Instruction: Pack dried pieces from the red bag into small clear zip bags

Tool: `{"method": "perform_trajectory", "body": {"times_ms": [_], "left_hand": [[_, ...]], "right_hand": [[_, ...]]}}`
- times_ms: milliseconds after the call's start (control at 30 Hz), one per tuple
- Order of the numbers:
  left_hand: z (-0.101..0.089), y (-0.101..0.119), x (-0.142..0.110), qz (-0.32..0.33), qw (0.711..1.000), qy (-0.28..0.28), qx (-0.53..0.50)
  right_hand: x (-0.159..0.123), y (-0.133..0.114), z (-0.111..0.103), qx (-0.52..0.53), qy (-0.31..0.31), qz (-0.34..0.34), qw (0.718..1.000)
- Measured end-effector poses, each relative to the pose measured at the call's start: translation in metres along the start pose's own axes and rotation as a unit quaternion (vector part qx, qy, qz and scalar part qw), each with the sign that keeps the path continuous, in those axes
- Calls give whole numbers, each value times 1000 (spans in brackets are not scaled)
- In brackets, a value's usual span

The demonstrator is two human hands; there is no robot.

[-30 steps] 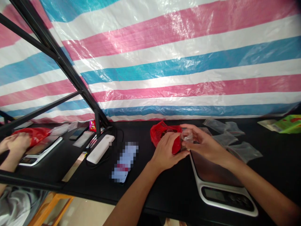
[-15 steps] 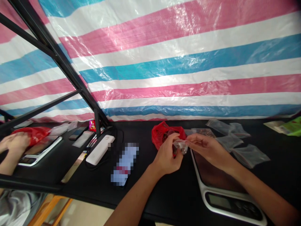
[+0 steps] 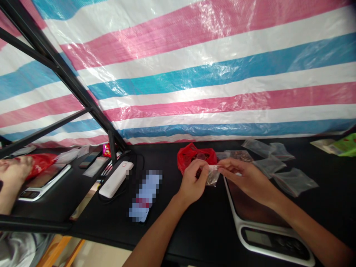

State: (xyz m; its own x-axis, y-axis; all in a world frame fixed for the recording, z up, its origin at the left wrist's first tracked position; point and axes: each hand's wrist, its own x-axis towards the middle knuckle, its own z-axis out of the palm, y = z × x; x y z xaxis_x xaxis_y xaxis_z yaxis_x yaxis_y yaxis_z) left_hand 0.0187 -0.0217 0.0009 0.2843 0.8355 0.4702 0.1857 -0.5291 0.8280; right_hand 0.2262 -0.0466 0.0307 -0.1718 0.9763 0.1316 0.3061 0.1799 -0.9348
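Note:
Both my hands pinch the top edge of a small clear plastic bag point(image 3: 213, 175) that hangs between them over the black table. My left hand point(image 3: 193, 181) grips its left corner with closed fingers. My right hand point(image 3: 244, 177) holds the right corner with thumb and fingertips. A red plastic bag point(image 3: 194, 157) lies just behind my left hand. A kitchen scale point(image 3: 264, 222) with a dark platform sits under my right forearm.
Several empty clear bags point(image 3: 280, 167) lie to the right, and a green packet point(image 3: 346, 144) at the far right. A white power bank point(image 3: 116, 179) and a phone point(image 3: 144, 195) lie to the left. Another person's hand point(image 3: 13, 170) rests on a red bag by a second scale point(image 3: 41, 181).
My hands have drawn slightly away from the red bag and now stretch the small clear bag between them by its top edge. The view has shifted a little.

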Motion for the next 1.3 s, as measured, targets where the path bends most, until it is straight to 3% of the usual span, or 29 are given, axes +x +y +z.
{"method": "perform_trajectory", "body": {"times_ms": [133, 567, 1000, 1300], "left_hand": [[0, 0, 1, -20, 1000, -11, -6], [1, 0, -1, 42, 999, -23, 5], [3, 2, -1, 74, 997, 1, 13], [-1, 10, 0, 143, 988, 12, 49]], "right_hand": [[-2, -6, 1, -30, 6, -7, 1000], [-2, -10, 2, -121, 22, -72, 990], [-3, -9, 6, -108, 1, -90, 990], [-4, -9, 7, -105, -22, -85, 991]]}}
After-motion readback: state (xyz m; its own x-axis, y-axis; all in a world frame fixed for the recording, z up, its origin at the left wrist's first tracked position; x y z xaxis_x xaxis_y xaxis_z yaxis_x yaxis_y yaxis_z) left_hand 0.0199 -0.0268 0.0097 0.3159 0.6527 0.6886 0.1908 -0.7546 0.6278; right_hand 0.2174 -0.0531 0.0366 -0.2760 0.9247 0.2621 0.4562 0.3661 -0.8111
